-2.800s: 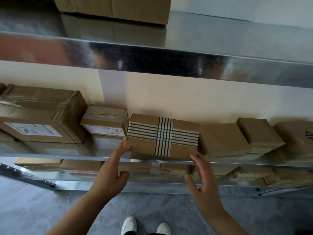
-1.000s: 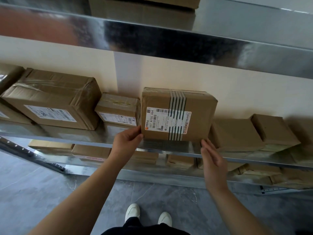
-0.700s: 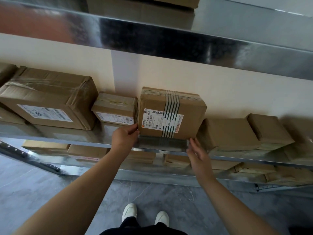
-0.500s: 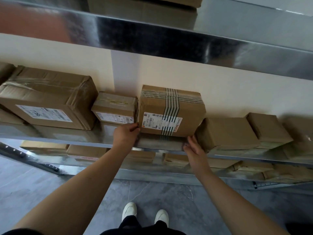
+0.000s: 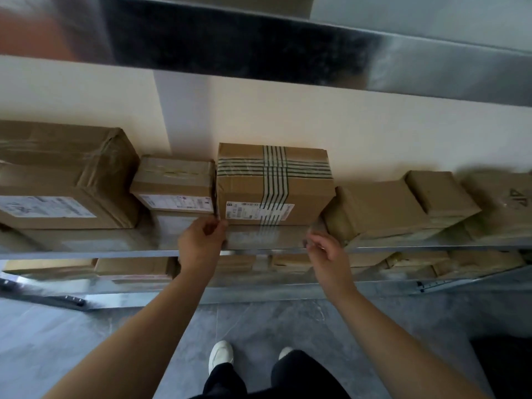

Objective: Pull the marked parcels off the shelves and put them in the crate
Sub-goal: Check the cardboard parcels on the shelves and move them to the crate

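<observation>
Head view shows the left hand (image 5: 201, 243) touching the striped-tape parcel's (image 5: 273, 185) lower corner, fingers curled, while the right hand (image 5: 328, 254) hovers loosely curled, holding nothing.

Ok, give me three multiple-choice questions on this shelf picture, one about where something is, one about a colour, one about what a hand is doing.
1. What sits directly left of the striped-tape box?
A. a smaller box with a label
B. a plastic crate
C. a bottle

2. What colour are the stripes on that box's tape?
A. red
B. dark green
C. yellow

3. What is the right hand doing?
A. gripping the box
B. resting flat on top of the box
C. held loose just below the box's lower right corner

Answers:
1. A, the smaller box stands against its left side.
2. B, dark stripes cross on pale tape.
3. C, its fingers are relaxed and hold nothing, while the left hand touches the lower left corner.
</observation>
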{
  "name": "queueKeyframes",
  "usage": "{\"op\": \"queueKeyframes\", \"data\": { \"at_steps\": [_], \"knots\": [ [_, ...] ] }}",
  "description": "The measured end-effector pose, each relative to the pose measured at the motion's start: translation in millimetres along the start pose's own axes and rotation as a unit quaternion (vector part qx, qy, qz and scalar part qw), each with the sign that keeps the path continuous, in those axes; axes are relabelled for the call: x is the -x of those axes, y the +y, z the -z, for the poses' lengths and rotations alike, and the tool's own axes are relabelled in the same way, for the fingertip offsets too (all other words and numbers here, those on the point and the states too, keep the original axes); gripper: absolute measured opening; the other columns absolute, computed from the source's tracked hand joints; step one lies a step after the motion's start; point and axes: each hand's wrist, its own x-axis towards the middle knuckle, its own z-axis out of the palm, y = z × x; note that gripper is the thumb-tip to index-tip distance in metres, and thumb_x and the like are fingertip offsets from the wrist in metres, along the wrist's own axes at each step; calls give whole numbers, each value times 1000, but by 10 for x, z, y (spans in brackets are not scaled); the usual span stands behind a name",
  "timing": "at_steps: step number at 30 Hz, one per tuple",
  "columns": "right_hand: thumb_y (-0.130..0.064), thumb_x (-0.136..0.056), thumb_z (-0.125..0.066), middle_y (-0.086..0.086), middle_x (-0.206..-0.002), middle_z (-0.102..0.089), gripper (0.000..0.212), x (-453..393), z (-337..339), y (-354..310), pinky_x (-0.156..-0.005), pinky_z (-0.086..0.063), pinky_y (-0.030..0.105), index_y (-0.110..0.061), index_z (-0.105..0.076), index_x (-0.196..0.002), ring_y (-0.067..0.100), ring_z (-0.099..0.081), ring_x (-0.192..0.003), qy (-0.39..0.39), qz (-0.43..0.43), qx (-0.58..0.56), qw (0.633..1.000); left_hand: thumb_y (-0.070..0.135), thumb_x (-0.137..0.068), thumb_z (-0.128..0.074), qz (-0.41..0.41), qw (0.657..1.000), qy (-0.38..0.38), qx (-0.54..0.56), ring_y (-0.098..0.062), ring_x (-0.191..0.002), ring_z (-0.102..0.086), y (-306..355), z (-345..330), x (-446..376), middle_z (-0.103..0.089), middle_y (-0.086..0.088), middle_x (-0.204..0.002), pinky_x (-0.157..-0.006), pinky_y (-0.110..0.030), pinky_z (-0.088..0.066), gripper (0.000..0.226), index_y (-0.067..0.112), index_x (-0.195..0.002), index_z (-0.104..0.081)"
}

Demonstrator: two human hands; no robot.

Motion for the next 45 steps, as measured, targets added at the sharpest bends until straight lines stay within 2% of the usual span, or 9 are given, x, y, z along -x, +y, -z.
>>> {"op": "queueKeyframes", "data": {
  "at_steps": [4,10,18,22,24,27,33,38,45],
  "knots": [
    [0,-93,-57,-9,-97,-67,31,203,276,226,-67,-45,12,-29,-68,-89,-2,-60,-78,89,28,-28,995,32,-92,-63,-120,989,-27,-84,-10,-67,-58,21,-146,327,-61,6,-72,-57,-25,-43,20,21,-76,-62],
    [-3,-91,-60,7,-112,-56,21,-2,1072,577,-89,-49,33,-9,-58,-111,21,-56,-101,266,-43,-108,957,31,-91,-66,-161,981,-90,-64,4,-71,-61,559,-852,716,-68,13,-75,-59,-7,-40,12,23,-86,-72],
    [-15,-89,-67,-9,-125,-56,46,-356,1990,751,-94,-41,19,-28,-50,-129,3,-53,-115,117,-22,-138,983,43,-94,-58,-28,998,-48,36,1,-79,-61,1107,-1879,1137,-66,18,-83,-63,-18,-44,20,28,-102,-69],
    [-17,-92,-64,-16,-106,-64,32,-500,2136,669,-74,-45,7,-30,-57,-121,-7,-59,-95,42,-17,-105,993,48,-94,-55,3,1000,-10,19,-1,-78,-58,1169,-1938,1166,-65,13,-85,-61,-18,-39,28,25,-105,-67],
    [-28,-93,-64,-12,-94,-67,19,-554,2136,625,-73,-47,14,-23,-65,-111,-1,-62,-86,21,-26,-112,993,52,-93,-54,16,1000,10,6,-4,-81,-60,1151,-1887,1121,-67,10,-88,-63,-22,-41,37,22,-111,-68],
    [-41,-91,-64,2,-79,-70,26,-621,2061,582,-72,-52,30,-16,-71,-92,14,-65,-77,24,-32,-118,992,52,-92,-57,24,999,26,-1,-6,-82,-60,1129,-1814,1054,-68,9,-89,-70,-27,-44,40,20,-112,-69],
    [-25,-90,-67,-6,-82,-69,4,-689,1999,579,-71,-51,25,-26,-66,-86,12,-66,-80,72,-26,-86,993,41,-88,-67,13,998,8,56,-12,-93,-66,1175,-1771,1080,-71,8,-95,-83,-31,-52,26,23,-107,-69],
    [-14,-89,-69,-13,-89,-66,12,-636,2025,688,-73,-45,15,-23,-67,-97,-1,-62,-84,91,-10,-76,993,27,-83,-75,-10,995,-13,100,-7,-103,-65,1074,-1804,1111,-70,8,-111,-89,-29,-55,43,21,-125,-64],
    [-13,-81,-77,-3,-82,-71,10,-744,1948,895,-82,-54,33,-19,-70,-86,15,-67,-82,90,-50,-36,994,9,-85,-72,6,997,-36,75,-15,-117,-60,914,-1951,1018,-66,1,-124,-101,-40,-50,49,19,-130,-59]
  ]
}}
